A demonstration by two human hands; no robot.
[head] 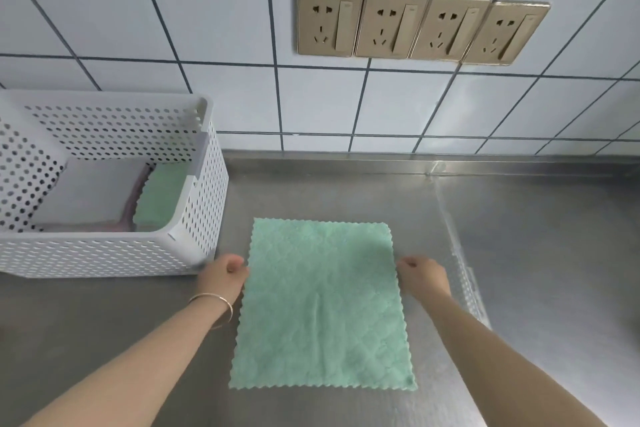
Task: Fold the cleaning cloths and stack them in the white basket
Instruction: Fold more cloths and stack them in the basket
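Observation:
A green cleaning cloth (322, 305) with zigzag edges lies spread flat on the steel counter. My left hand (225, 276) pinches its left edge, fingers curled, a thin bangle on the wrist. At the right edge, my right hand (424, 276) pinches the cloth the same way. The white perforated basket (204, 204) stands to the left. Inside it lie a folded green cloth (159, 198), a grey one (90, 191), and a pinkish one (133, 199) between them.
The steel counter (519, 236) runs to a tiled wall at the back. Several gold wall sockets (420, 26) sit above it. A raised seam in the counter (464, 263) runs just right of my right hand.

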